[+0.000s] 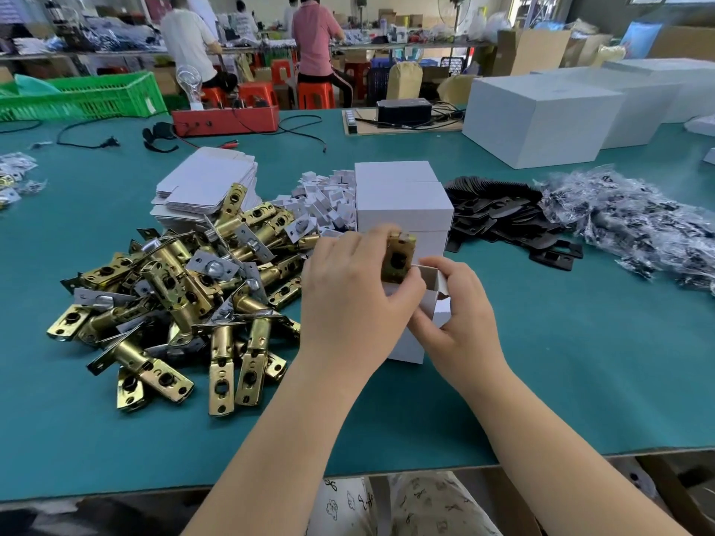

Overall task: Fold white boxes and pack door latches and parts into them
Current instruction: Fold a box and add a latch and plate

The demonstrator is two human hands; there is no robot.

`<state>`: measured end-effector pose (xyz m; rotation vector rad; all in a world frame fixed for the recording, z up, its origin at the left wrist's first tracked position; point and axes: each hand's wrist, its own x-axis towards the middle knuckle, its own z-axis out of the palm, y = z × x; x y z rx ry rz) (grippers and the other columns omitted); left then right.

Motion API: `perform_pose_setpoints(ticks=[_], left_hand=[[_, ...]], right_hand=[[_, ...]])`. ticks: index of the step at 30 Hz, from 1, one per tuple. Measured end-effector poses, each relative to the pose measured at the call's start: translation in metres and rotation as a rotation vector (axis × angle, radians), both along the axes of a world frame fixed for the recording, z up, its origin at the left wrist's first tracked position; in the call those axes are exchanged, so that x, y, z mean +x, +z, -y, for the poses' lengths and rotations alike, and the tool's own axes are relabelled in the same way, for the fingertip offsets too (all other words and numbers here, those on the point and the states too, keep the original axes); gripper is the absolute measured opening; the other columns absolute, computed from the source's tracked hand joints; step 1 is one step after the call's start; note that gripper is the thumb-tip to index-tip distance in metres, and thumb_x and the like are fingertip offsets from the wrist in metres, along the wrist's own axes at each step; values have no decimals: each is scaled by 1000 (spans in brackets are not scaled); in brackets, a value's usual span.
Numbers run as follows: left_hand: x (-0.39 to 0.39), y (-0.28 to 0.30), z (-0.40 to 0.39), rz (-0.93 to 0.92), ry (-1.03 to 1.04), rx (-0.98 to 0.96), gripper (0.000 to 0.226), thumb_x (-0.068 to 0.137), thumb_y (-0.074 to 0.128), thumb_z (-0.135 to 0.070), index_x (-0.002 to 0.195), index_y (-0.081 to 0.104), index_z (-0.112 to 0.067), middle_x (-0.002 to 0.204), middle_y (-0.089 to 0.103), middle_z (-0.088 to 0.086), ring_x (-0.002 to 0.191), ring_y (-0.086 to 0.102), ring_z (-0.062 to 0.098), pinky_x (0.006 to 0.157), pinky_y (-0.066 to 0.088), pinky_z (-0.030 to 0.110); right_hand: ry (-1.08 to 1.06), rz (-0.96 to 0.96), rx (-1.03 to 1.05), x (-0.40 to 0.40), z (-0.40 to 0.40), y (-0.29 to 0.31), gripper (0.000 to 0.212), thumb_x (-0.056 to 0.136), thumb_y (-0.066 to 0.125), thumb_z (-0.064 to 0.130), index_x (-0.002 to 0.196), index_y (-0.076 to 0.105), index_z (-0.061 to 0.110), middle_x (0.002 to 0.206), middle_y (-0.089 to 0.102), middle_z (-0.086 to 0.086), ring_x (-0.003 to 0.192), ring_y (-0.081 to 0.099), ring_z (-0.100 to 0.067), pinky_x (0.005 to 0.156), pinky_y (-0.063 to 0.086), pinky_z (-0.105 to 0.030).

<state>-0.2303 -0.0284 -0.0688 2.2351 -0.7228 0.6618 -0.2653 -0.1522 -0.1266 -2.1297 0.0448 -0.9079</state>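
The left hand [350,294] gripped a brass door latch [398,259] upright, its fingers curled round the lower body so that only the drilled tail plate stood clear above the knuckles. Just to the right of those fingers the right hand [458,315] pinched the open top flap [429,274] of a small white box [406,344], thumb and forefinger holding the card back from the mouth. The box stood on the green table [580,361] directly beneath both hands, and the latch hung over its opening, apparently partly in; how deep it sat could not be told, since the left fingers hid the lower end.

The likeliest fault was a snag: the latch's faceplate, hidden under the fingers, could have caught a side flap and crushed or torn the thin card if it were pushed down at a tilt. The light box rested only on its base, so a sideways shove might have tipped it toward the heap of latches [174,303] beyond the left knuckles. If the pinch on the flap had slackened, the card might have sprung over the opening. Stacked closed boxes [402,203] stood just past the fingertips and could have been knocked.
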Motion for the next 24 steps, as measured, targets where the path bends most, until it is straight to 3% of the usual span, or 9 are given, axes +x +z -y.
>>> perform_pose_setpoints(ticks=[3,7,10,12,14,16,19,22,24], left_hand=[[6,-9,-2,-95,-39,-80,34,85,60,-37,112,67,-18,104,55,-2,99,44,12,83,27,17],[18,-18,-13,-200,-241,-172,35,84,58,-44,110,67,-22,103,57,-12,97,51,-1,83,34,2],[23,-26,-22,-298,-334,-281,34,77,62,-51,106,62,-34,102,58,-15,101,55,4,85,41,10],[24,-32,-23,-447,-390,-330,40,71,65,-56,107,57,-42,106,58,-13,103,57,7,91,47,24],[23,-37,-21,-557,-441,-308,44,70,68,-58,109,52,-46,108,58,-13,105,59,9,93,51,37],[22,-40,-19,-593,-449,-271,43,71,68,-58,108,47,-50,105,58,-20,104,61,9,91,53,39],[21,-43,-19,-563,-423,-269,40,74,65,-60,107,43,-54,106,56,-28,103,59,1,87,51,26],[21,-43,-17,-558,-399,-301,39,77,61,-61,109,44,-50,107,55,-29,103,57,-2,84,49,20],[19,-42,-15,-555,-404,-329,33,81,60,-56,108,46,-45,106,57,-27,99,59,-5,78,47,16]], right_hand=[[-6,13,-6,0,1,0,54,81,56,45,120,55,9,107,52,6,99,45,-3,87,30,-2],[18,-9,52,0,0,1,45,79,55,53,113,51,24,104,57,7,98,50,-5,84,35,-7],[63,-28,68,-1,1,1,38,81,51,53,113,47,31,107,57,9,102,50,-4,86,35,-8],[125,-38,108,-3,2,1,32,86,39,51,115,45,37,112,55,11,108,49,-5,88,36,-12],[179,-54,164,-5,3,1,36,89,28,51,121,41,40,119,51,17,117,46,-3,95,33,-14],[194,-45,194,-6,7,3,41,90,23,51,123,44,40,122,49,19,120,43,1,100,30,-13],[27,22,379,1,25,10,32,86,40,44,113,56,37,113,55,15,103,52,4,88,37,-7],[-179,1,705,22,65,16,16,87,52,20,92,62,31,92,59,11,82,54,-4,75,44,-19],[-248,-142,662,43,92,17,20,90,50,12,89,63,27,89,58,7,80,51,-9,71,42,-22]])
